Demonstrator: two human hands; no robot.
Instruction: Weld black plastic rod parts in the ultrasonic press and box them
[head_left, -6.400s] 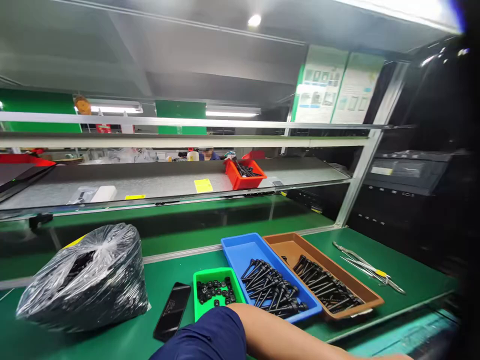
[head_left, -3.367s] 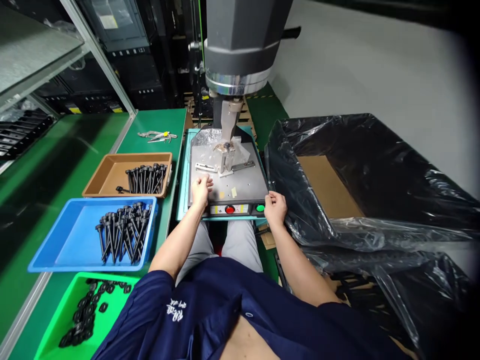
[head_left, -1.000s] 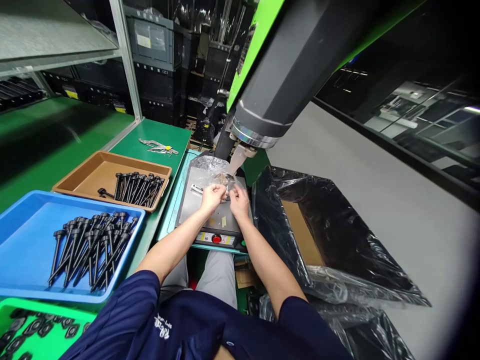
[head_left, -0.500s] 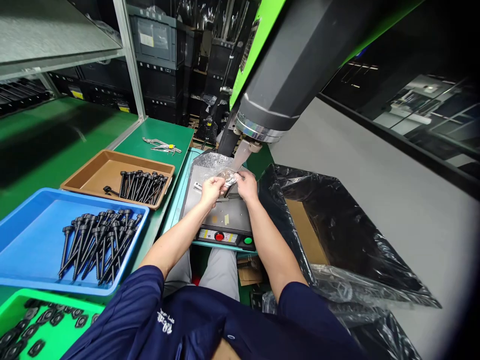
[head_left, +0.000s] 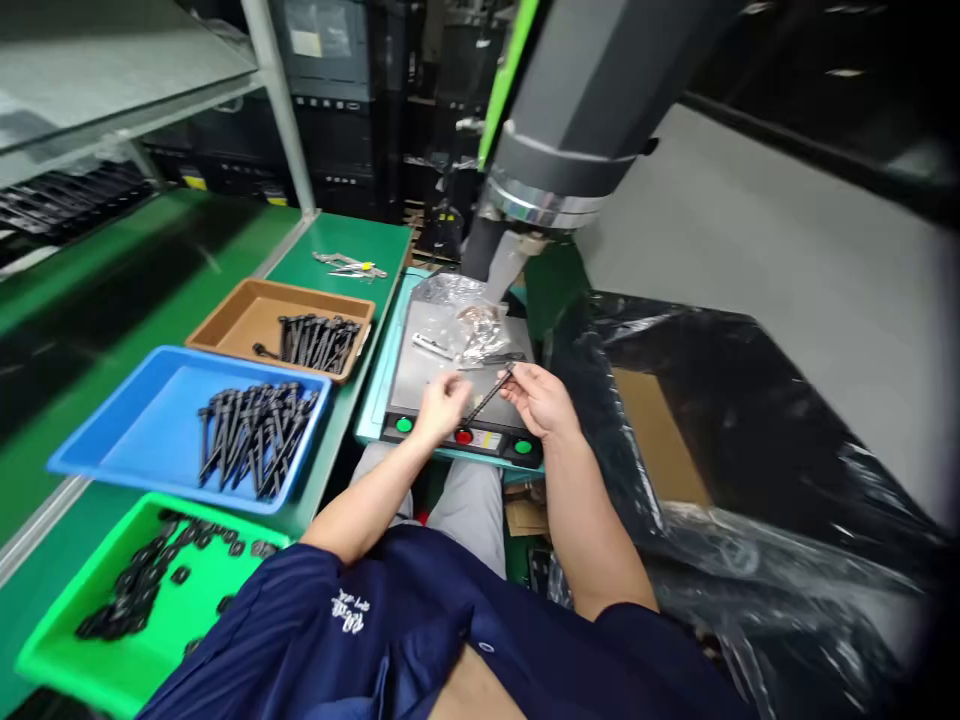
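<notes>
My left hand and my right hand both pinch one long black bolt-like part between them, just above the front of the grey press plate. The part slants up to the right, its head at my right fingers. Behind my hands, on the plate, stands a small metal fixture wrapped in clear film, under the horn of the big grey press head. Below my hands runs the control strip with a red button between two green buttons.
On the green bench to the left lie a brown tray and a blue tray of black bolts, a green tray of small black nuts, and metal pliers. A cardboard box lined with black plastic stands at the right.
My hands have drawn back from the fixture toward the front of the plate, and a long black part is now held between them. The camera tilted down and to the left.
</notes>
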